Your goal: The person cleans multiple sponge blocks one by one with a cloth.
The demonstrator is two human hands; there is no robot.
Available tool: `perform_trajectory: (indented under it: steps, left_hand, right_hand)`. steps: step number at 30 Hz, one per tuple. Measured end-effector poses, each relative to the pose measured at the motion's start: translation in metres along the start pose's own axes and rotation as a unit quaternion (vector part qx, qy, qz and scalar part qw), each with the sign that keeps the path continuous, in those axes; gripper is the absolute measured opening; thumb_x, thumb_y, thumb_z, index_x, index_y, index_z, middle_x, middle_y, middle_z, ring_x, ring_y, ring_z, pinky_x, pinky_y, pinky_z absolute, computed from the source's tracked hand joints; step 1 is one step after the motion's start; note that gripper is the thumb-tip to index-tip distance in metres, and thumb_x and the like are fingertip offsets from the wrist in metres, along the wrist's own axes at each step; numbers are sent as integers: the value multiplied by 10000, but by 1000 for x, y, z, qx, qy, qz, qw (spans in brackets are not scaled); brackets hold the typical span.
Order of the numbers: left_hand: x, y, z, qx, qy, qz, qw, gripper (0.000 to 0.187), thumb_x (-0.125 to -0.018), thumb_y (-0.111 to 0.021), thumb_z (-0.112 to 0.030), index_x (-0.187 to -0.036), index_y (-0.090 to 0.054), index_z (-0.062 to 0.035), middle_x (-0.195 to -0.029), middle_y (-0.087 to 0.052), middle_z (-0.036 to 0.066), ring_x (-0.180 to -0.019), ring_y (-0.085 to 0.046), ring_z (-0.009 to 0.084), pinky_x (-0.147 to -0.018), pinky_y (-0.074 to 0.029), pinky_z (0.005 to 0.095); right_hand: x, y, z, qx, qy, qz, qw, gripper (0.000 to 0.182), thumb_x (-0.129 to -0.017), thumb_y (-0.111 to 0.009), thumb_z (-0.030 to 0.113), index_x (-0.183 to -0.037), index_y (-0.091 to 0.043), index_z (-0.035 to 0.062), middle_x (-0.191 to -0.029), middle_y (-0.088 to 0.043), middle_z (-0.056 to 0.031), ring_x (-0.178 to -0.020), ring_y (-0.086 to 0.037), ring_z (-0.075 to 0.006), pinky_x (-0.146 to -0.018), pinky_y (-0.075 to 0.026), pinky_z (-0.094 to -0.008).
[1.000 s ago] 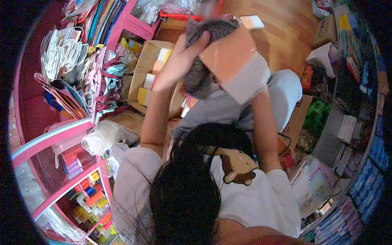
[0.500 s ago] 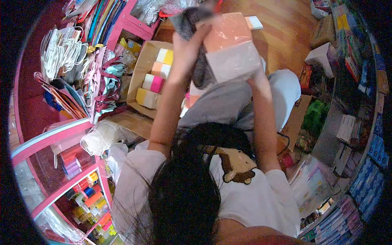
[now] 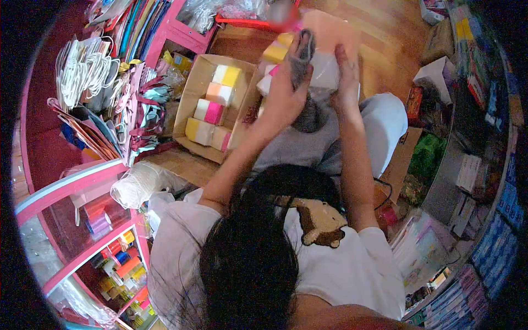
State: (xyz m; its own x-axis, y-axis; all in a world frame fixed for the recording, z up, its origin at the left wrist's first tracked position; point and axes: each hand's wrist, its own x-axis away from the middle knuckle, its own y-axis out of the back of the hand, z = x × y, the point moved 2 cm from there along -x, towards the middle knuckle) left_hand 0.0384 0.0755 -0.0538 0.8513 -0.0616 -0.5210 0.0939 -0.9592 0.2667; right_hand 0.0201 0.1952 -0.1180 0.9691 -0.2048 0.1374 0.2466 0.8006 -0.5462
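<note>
My left hand (image 3: 289, 96) is closed on a dark grey fuzzy cloth (image 3: 304, 52), which sticks up between its fingers. Another piece of dark grey fabric (image 3: 309, 113) hangs below, over the legs. Beside it, my right hand (image 3: 346, 82) grips the near right side of a plastic-wrapped pack (image 3: 323, 71), orange above and white below. The fingers of that hand point up along the wrapper. Behind my left hand, a yellow-and-white block (image 3: 276, 52) and a pink-edged one are partly hidden.
To the left, an open cardboard box (image 3: 184, 110) holds several two-coloured blocks (image 3: 209, 111). A red tray (image 3: 242, 21) of plastic bags lies beyond. Pink shelving (image 3: 77, 184) with thread spools (image 3: 129, 267) stands left; stacked packets (image 3: 489, 236) line the right.
Both hands have come closer together. My left hand has moved right with the grey cloth. The pack has shifted a little right, uncovering yellow and pink blocks behind.
</note>
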Motion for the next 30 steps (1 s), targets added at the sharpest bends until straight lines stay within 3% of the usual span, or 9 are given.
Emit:
perform_trajectory:
  steps: [5,6,8,11,14,17,21,24,30]
  left_hand:
    - [-23,19,14,22,134,55,989,317,-880,-432,-227,-1052,-503,29,-955,-585,203,-947,-556,280,-793,-409,355]
    - [-34,25,38,-32,220,72,972,391,-872,-438,-377,-999,-515,-15,-794,-528,49,-737,-485,143,-653,-404,293]
    - [-65,38,29,-5,317,86,945,431,-869,-434,-389,-979,-527,17,-737,-588,117,-713,-554,194,-670,-443,354]
    - [-64,32,26,-42,303,142,941,459,-857,-448,-419,-1009,-522,8,-762,-567,101,-714,-528,177,-693,-438,347]
    - [-24,16,31,-49,207,108,971,357,-860,-456,-257,-1136,-488,-32,-1060,-546,181,-1022,-509,299,-858,-383,368]
    - [9,0,-1,-117,-44,100,987,518,-800,-460,-47,-1294,-303,-60,-1311,-326,184,-1246,-264,290,-998,-229,328]
    - [-23,9,26,26,20,28,999,411,-825,-505,-149,-1205,-420,-20,-1153,-498,174,-1056,-499,253,-867,-380,282]
    - [-62,27,43,47,311,72,946,320,-821,-552,-235,-1054,-535,-16,-908,-594,91,-805,-556,153,-728,-425,261]
    - [-48,23,18,175,198,20,964,278,-793,-606,-253,-954,-576,-29,-786,-573,11,-697,-496,78,-646,-419,246]
  right_hand:
    - [10,-13,-2,71,-21,-10,997,530,-780,-585,322,-1171,-420,3,-1080,-521,-113,-955,-503,-198,-840,-390,-301]
    - [10,-16,-4,127,7,25,992,538,-773,-596,329,-1168,-423,8,-1067,-522,-108,-949,-506,-188,-817,-406,-297]
    - [10,-19,-11,237,69,91,965,553,-761,-617,345,-1163,-429,16,-1040,-525,-97,-938,-510,-167,-770,-438,-290]
    - [13,-18,-10,197,55,35,978,536,-780,-589,323,-1178,-406,14,-1101,-495,-115,-1025,-465,-198,-846,-390,-298]
    - [7,-12,-4,113,48,2,992,535,-784,-582,322,-1182,-392,19,-1119,-482,-118,-1044,-456,-209,-866,-378,-305]
    - [1,0,-17,45,34,-48,997,556,-783,-583,325,-1202,-370,27,-1105,-481,-103,-1004,-476,-196,-848,-391,-302]
    - [4,-4,-20,14,-1,7,1000,606,-776,-587,340,-1237,-331,41,-1097,-485,-106,-974,-496,-203,-827,-407,-306]
    - [20,-26,-3,11,-111,31,993,611,-802,-546,392,-1224,-345,-1,-1104,-513,-108,-980,-516,-177,-824,-421,-305]
    - [2,-16,-20,212,27,20,977,626,-830,-502,398,-1290,-260,50,-1215,-425,-132,-1082,-447,-221,-892,-365,-302]
